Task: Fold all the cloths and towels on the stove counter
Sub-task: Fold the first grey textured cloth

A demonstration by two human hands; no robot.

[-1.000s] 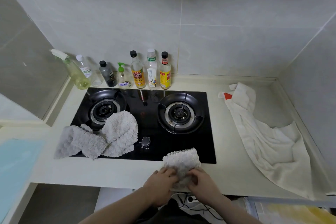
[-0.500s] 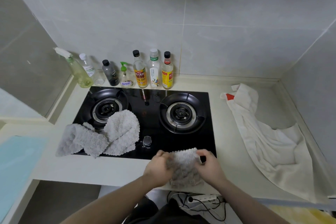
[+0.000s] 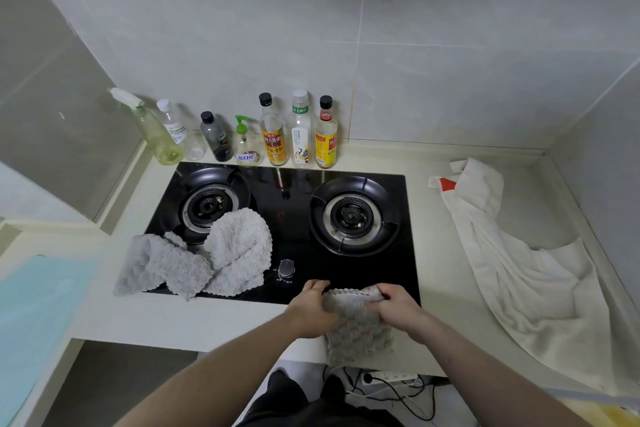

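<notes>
A small grey textured cloth (image 3: 358, 329) lies folded at the counter's front edge, just before the black stove (image 3: 287, 229). My left hand (image 3: 310, 310) grips its left side and my right hand (image 3: 398, 308) grips its upper right corner, fingers curled over the far edge. Two more grey cloths lie crumpled at the stove's front left: one (image 3: 162, 267) partly on the counter, the other (image 3: 239, 250) over the left burner's edge. A large white towel (image 3: 526, 274) with a red tag sprawls unfolded across the right counter.
Several bottles (image 3: 273, 135) and a spray bottle (image 3: 152, 128) line the back wall behind the stove. A control knob (image 3: 286, 268) sits at the stove's front middle. A light blue sheet (image 3: 38, 315) covers the lower surface at left. Cables and a power strip (image 3: 391, 376) lie below the counter.
My hands moved from the cloth's near edge up to its far edge, bringing the near half over so the cloth lies folded shorter at the counter's front.
</notes>
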